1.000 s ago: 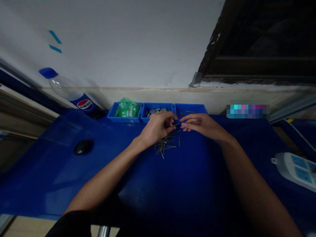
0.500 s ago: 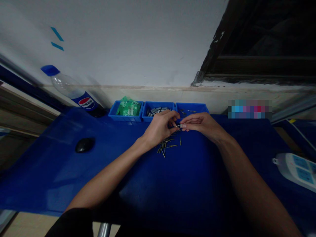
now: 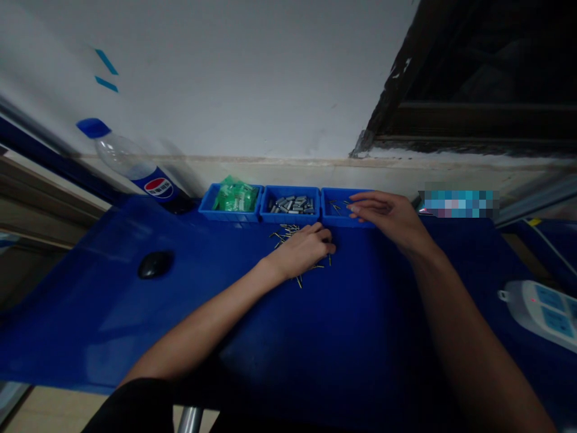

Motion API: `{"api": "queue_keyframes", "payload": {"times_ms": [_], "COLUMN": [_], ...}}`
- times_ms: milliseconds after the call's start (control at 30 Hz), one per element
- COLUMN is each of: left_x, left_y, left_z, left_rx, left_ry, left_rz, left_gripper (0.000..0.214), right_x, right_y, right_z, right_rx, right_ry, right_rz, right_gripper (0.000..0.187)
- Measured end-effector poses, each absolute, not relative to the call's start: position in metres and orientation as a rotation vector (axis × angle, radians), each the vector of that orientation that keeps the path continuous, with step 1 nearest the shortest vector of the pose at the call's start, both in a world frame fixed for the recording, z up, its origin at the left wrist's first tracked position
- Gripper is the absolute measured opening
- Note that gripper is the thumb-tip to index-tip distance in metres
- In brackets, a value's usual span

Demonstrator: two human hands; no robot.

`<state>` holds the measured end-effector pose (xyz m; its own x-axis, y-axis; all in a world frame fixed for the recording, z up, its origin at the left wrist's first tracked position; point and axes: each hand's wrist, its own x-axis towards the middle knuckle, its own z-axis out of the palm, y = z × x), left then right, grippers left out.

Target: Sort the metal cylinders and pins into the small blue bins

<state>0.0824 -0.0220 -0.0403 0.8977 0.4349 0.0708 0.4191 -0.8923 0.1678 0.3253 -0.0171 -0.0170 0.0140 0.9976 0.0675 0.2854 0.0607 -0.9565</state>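
My left hand [image 3: 304, 249] rests on a loose pile of thin metal pins [image 3: 283, 231] on the blue table [image 3: 315, 337], its fingers curled down onto them. My right hand [image 3: 387, 215] reaches over the right blue bin [image 3: 345, 215], which holds a few pins, with its fingers stretched toward the inside. I cannot make out whether anything is pinched in either hand. The middle blue bin [image 3: 292, 206] holds small grey metal pieces. The left blue bin [image 3: 231, 201] holds green packets.
A plastic cola bottle [image 3: 133, 165] leans at the back left against the white wall. A black mouse [image 3: 154, 264] lies on the left of the table. A white power strip [image 3: 541, 310] sits at the right edge. A dark window opening is at the upper right.
My hands were together above the pins, holding one pin between them. Now they are apart: the right hand moved back over the right bin, the left dropped onto the pile.
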Motion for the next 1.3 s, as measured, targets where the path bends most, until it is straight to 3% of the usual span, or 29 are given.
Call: {"api": "queue_keyframes", "payload": {"times_ms": [400,800,1033,1300], "left_x": [0.089,0.076,0.077,0.078], "left_y": [-0.030,-0.015,-0.015,-0.015], "left_z": [-0.041,-0.028,-0.033,-0.040], "left_rx": [2.985,2.335,2.312,2.429], "left_ry": [0.765,0.853,0.902,1.045], "left_rz": [0.040,0.882,0.933,0.825], "left_gripper": [0.018,0.008,0.006,0.012], "right_x": [0.319,0.317,0.309,0.310], "right_y": [-0.017,-0.020,-0.024,-0.022], "right_z": [-0.021,-0.014,-0.013,-0.016], "right_rx": [-1.340,-1.322,-1.272,-1.330], "right_ry": [-1.484,-1.543,-1.552,-1.550], "right_rz": [1.059,1.237,1.363,1.228], "right_gripper": [0.038,0.037,0.022,0.024]}}
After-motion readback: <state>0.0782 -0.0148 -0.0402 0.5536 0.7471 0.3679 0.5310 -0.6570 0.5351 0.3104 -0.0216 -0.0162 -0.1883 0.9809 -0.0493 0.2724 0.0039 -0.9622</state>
